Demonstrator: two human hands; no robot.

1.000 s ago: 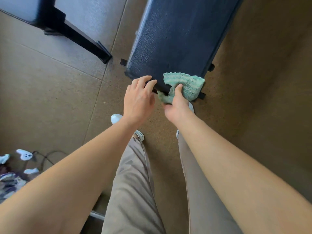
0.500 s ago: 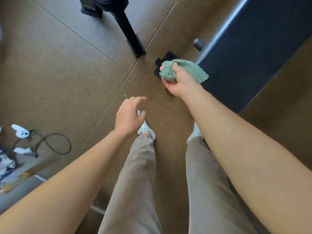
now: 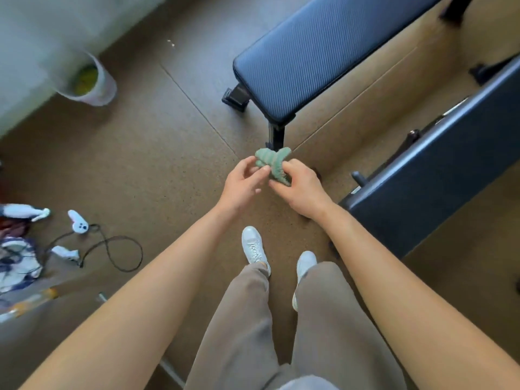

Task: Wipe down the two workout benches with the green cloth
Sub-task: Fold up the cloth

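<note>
Green cloth (image 3: 272, 164), bunched and pinched between left hand (image 3: 242, 183) and right hand (image 3: 301, 187), held just off the near end of ribbed blue bench (image 3: 309, 52). Darker bench (image 3: 427, 187) to that bench's right. White tub (image 3: 107, 83) holding something yellow-green, well to its left.

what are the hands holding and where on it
The green cloth, bunched up: the right hand grips its lower right part, and the left hand pinches its left end.
</note>
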